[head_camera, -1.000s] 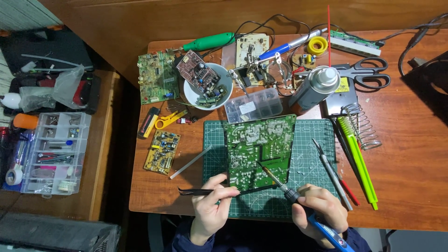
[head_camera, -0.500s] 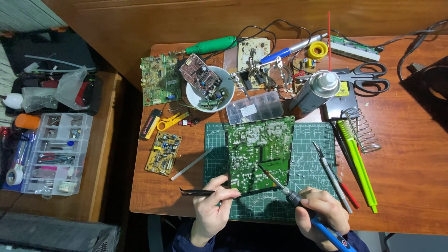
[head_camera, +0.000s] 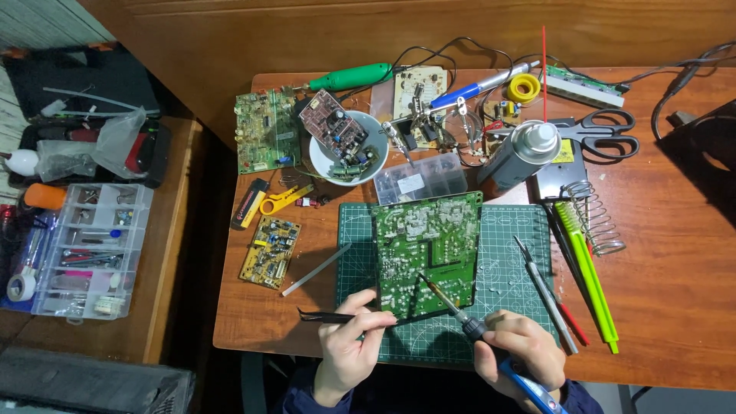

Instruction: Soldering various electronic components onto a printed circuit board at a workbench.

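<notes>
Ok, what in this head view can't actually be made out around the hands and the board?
- Whether the soldering iron tip touches the green circuit board: too small.
- Tweezers tips: hidden under the left hand.
- Iron's blue handle: cut off by bottom edge, below the right hand.
- Board's solder joints: too fine.

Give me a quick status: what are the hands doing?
Left hand grips tweezers. Right hand holds soldering iron, tip on green circuit board. Nothing blocking.

green circuit board [head_camera: 425, 253] | laid flat, solder side up | soldering iron [head_camera: 460, 316] tip at its 6 o'clock edge | black tweezers [head_camera: 337, 315] at 7 o'clock
</notes>
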